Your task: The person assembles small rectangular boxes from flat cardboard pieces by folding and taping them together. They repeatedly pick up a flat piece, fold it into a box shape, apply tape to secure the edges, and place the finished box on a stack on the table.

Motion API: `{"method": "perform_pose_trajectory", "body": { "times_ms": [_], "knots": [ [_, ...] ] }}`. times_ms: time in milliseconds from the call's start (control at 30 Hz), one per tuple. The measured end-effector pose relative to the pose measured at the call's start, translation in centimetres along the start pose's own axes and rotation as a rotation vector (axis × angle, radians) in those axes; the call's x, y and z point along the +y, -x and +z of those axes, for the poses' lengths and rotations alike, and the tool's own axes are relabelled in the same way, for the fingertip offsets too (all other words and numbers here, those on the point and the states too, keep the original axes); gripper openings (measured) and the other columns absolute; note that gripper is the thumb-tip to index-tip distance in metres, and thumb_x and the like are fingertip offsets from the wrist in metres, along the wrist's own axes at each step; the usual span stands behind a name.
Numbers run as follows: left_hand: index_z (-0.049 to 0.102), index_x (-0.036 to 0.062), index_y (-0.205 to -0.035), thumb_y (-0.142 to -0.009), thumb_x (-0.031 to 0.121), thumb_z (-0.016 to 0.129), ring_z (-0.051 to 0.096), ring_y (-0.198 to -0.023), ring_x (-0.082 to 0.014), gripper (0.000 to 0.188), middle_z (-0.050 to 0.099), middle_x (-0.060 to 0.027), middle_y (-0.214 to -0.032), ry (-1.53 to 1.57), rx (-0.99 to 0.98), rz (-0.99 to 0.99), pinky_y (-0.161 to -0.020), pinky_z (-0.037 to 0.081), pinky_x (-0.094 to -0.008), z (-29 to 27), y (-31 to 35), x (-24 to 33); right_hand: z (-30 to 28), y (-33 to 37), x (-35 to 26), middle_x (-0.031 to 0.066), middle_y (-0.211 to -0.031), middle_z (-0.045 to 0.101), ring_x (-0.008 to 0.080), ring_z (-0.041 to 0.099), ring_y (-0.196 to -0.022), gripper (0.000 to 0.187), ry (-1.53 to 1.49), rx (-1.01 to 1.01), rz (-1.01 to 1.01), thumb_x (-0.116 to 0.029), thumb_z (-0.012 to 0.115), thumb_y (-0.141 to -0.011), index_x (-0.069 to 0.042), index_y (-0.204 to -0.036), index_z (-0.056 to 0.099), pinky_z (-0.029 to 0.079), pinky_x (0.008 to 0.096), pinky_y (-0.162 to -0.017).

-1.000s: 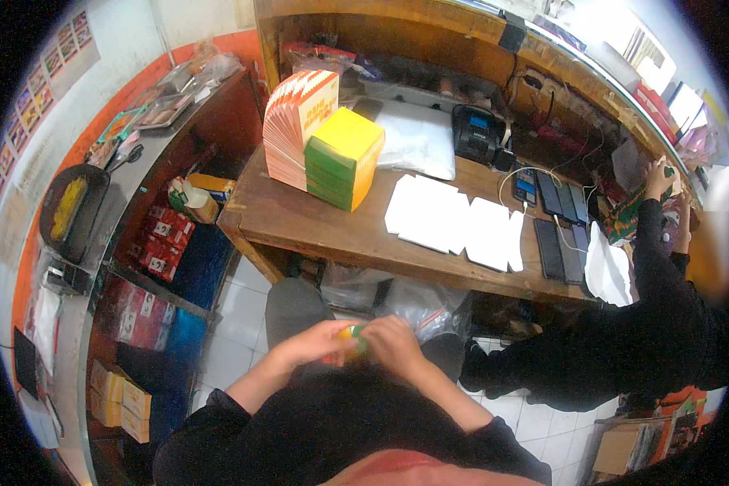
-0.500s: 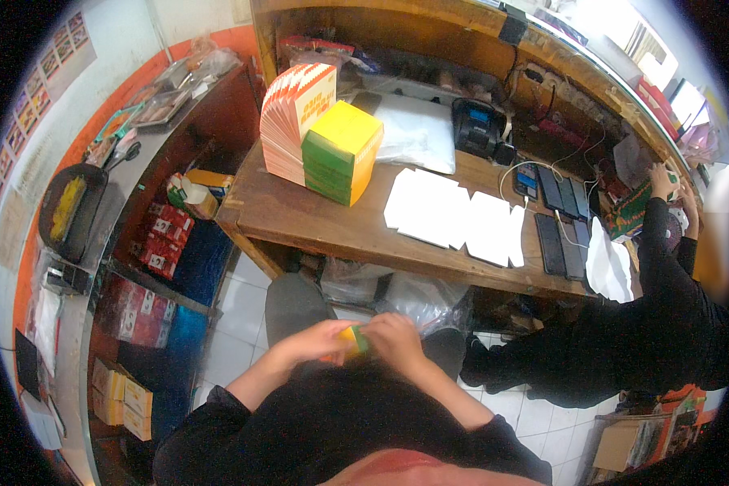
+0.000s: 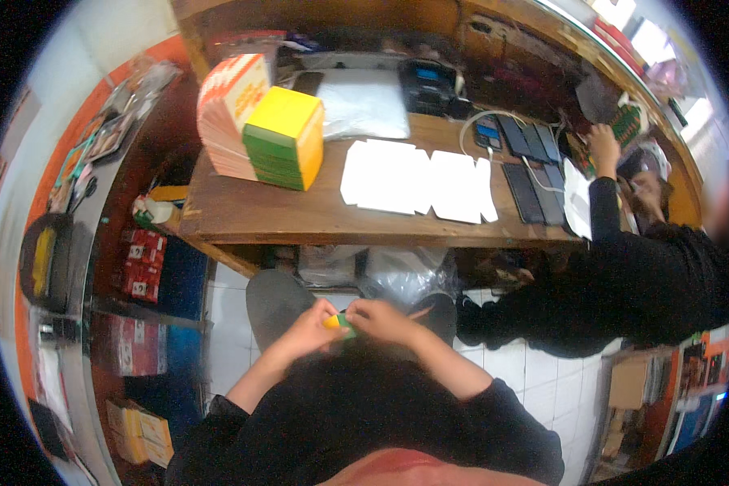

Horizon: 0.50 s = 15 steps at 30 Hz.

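Between the person's knees [image 3: 277, 301], well below the edge of the bench: two bare hands, drawn together. Left hand [image 3: 309, 330], forearm slanting inward from a black sleeve, thumb and fingers pinching the yellow end of a small yellow-and-green piece [image 3: 344, 326]. Right hand [image 3: 382, 321], wrist bent, knuckles uppermost, fingers curled onto the green end of the same piece; the lower part of the piece is hidden, its full shape not readable.

Bench [image 3: 243, 215]: brown wood, worn front edge. On it, left to right: one fanned stack of pale cards [image 3: 225, 130] with orange print and a scalloped orange border; touching it, one upright block of folded card [image 3: 283, 134], yellow on top, green and orange at the sides; flat white cut-outs [image 3: 385, 180], smooth, matte, with notched edges; behind these, a white stack in glossy clear plastic [image 3: 360, 105]; one black device [image 3: 428, 87] with a blue display; several dark, flat phones [image 3: 524, 194], with a thin white cable [image 3: 468, 130] among them.

Room: at right, a co-worker's black sleeve [image 3: 610, 206] and raised hand [image 3: 603, 148]. Beneath the bench, crinkled clear plastic [image 3: 409, 271]. Floor [image 3: 547, 377] of square white tiles. At left, a shelf unit with red boxes [image 3: 143, 253] and, lower down, yellow-and-white cartons [image 3: 142, 429]. Lower right, brown cardboard [image 3: 626, 381] standing on edge.
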<state>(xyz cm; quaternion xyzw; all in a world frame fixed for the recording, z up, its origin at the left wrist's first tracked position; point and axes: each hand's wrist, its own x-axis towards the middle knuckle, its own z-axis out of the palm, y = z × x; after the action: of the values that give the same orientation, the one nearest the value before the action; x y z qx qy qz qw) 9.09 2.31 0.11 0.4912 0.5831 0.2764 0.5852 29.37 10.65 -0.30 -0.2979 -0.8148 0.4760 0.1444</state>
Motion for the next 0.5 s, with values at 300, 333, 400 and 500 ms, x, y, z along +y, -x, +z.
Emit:
{"method": "perform_pose_trajectory", "body": {
  "times_ms": [300,333,400,500],
  "knots": [
    [0.052,0.0015,-0.124,-0.097,0.018,0.058,0.060,-0.098,-0.0130,0.033,0.063,-0.0063,-0.110,0.436,0.079,0.058,-0.086,0.049,-0.0303,-0.7,-2.0,-1.8,0.8,-0.2,-0.9,0.0163,-0.125,0.056,0.0382,0.048,-0.121,0.039,0.220,0.459,-0.081,-0.027,0.061,-0.093,-0.006,-0.125,0.057,0.039,0.0502,-0.100],
    [0.051,0.0023,-0.127,-0.098,0.017,0.055,0.061,-0.099,-0.0137,0.032,0.063,-0.0063,-0.113,0.590,0.136,0.093,-0.090,0.049,-0.0315,0.0,-2.2,-1.7,1.5,0.2,-1.3,0.0170,-0.127,0.055,0.0394,0.047,-0.124,0.042,0.179,0.402,-0.131,-0.028,0.060,-0.093,-0.006,-0.129,0.055,0.039,0.0502,-0.101],
    [0.048,0.0034,-0.130,-0.099,0.012,0.053,0.061,-0.104,-0.0147,0.033,0.060,-0.0051,-0.119,0.678,0.118,0.078,-0.091,0.050,-0.0308,0.7,-2.3,-1.2,2.7,0.7,-1.0,0.0191,-0.129,0.055,0.0382,0.048,-0.125,0.047,0.180,0.319,-0.074,-0.024,0.058,-0.095,-0.003,-0.136,0.050,0.040,0.0455,-0.103],
    [0.051,0.0038,-0.128,-0.097,0.010,0.056,0.062,-0.102,-0.0134,0.032,0.062,-0.0040,-0.117,0.755,0.190,0.101,-0.085,0.052,-0.0271,1.5,-2.4,0.1,3.6,0.3,0.8,0.0193,-0.115,0.062,0.0351,0.060,-0.110,0.036,0.038,0.454,-0.011,-0.016,0.056,-0.096,-0.003,-0.129,0.055,0.047,0.0381,-0.093]
  ]
}}
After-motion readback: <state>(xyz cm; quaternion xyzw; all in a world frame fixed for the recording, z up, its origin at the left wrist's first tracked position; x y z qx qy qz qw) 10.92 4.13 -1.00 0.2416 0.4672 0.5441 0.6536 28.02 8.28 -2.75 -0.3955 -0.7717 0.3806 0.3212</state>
